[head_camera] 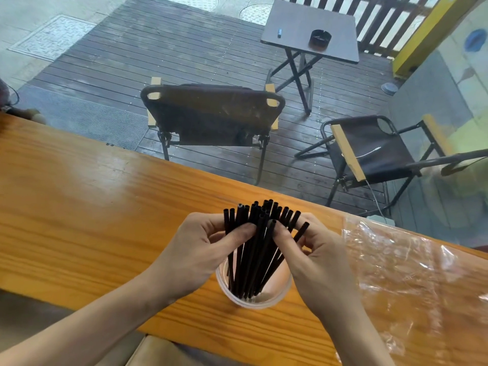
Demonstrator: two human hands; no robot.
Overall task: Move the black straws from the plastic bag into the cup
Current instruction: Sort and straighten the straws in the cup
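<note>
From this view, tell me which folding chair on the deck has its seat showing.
The right-hand folding chair: it is turned so its dark seat faces the camera, while the middle folding chair shows only its backrest.

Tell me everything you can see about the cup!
The cup is clear plastic with a round whitish rim, standing upright on the orange wooden table, near its front edge. A bunch of black straws stands in it, their bottoms resting inside and their tops fanning out above. The left hand and right hand hold the straws above the cup and hide part of its rim. The crinkly bag lies to its right.
</note>
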